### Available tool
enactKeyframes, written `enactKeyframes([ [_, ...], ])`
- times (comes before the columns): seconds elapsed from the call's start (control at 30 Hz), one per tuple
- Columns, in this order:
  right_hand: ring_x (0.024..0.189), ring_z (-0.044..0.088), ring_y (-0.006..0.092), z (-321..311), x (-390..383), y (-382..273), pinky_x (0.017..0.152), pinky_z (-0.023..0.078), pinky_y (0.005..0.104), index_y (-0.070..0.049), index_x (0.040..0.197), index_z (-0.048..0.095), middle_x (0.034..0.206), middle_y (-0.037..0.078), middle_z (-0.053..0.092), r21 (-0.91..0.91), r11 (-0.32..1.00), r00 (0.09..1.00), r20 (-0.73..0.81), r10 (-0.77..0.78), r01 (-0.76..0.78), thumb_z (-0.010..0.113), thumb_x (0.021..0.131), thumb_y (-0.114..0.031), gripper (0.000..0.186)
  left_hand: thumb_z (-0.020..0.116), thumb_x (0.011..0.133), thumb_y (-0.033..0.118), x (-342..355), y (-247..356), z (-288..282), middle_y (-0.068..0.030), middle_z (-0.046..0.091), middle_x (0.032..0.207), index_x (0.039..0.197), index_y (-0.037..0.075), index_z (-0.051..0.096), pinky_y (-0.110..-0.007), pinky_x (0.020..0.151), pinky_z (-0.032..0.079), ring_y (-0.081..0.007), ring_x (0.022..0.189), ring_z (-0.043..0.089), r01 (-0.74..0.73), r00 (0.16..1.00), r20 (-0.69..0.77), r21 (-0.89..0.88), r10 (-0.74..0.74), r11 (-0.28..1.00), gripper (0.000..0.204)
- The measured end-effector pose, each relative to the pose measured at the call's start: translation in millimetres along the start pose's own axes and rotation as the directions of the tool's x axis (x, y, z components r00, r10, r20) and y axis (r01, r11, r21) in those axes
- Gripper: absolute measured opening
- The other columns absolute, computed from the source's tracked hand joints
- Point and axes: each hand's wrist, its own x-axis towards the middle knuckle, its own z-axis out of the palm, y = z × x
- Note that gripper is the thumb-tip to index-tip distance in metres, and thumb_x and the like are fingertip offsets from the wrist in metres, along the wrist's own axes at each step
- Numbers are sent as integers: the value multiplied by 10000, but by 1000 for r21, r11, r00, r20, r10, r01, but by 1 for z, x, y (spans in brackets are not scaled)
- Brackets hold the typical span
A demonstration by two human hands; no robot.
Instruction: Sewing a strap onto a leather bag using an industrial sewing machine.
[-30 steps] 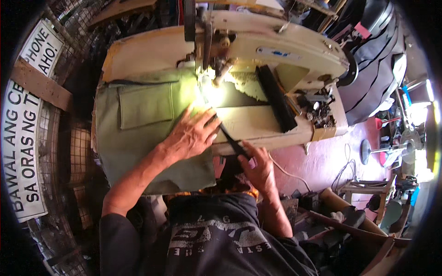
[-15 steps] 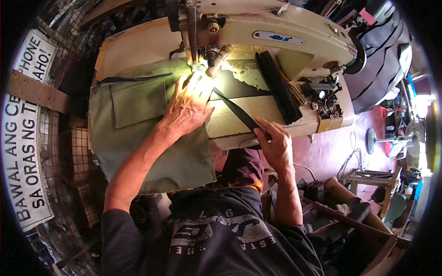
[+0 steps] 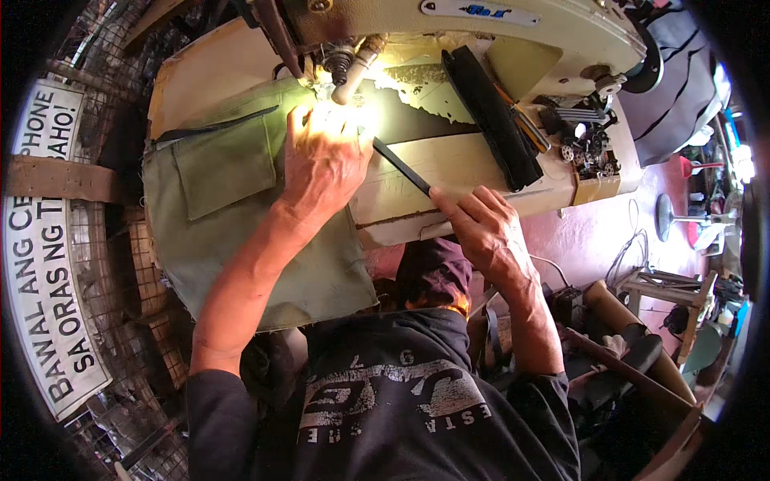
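My left hand (image 3: 322,164) lies flat on an olive-green fabric panel (image 3: 265,276), fingers stretched toward the needle area of a sewing machine (image 3: 417,44). Bright lamp glare washes out its fingertips. The panel has a sewn-on patch (image 3: 227,170) like a pocket, and a dark strip (image 3: 216,124) runs along its top. A narrow black strap (image 3: 403,168) runs from beside my left fingers to my right hand (image 3: 484,228), which is closed on its near end, thumb and fingers pinching it over the table's front edge.
On the machine table (image 3: 393,202) a long black folded piece (image 3: 491,120) lies right of the needle, beside a screwdriver-like tool (image 3: 525,120). A box of small metal parts (image 3: 593,156) sits at the right edge. Wire mesh (image 3: 96,264) and a sign (image 3: 60,321) stand at left.
The view has shifted, so the machine sits higher and farther left. My right hand has turned, its back now showing more, and the strap looks thinner. My left hand stays near the needle.
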Motion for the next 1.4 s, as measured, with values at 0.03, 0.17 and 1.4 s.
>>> enactKeyframes([
  [0.03,836,582,262,0,0,0,744,487,390,-21,1283,616,897,82,611,-5,1000,999,34,4,-4,633,721,-55,563,665,858,233,1,4,3,-89,652,877,924,83,688,-434,922,392,-256,918,587,1,1000,12,0,-1,1000,166],
  [0.17,844,576,257,-2,2,0,764,480,381,3,1279,605,915,82,618,5,1000,999,55,2,-2,618,737,-78,549,764,788,316,2,10,8,-81,659,884,946,87,703,-435,924,392,-259,927,588,77,997,-10,13,-77,997,285],
  [1.4,886,578,361,18,34,-30,786,482,468,-35,1038,574,926,153,567,92,964,960,-105,259,-250,727,824,-192,306,769,768,325,-118,87,-55,-286,293,1518,1431,-98,363,-695,1137,193,-503,1440,237,311,936,243,-226,-256,923,885],
])
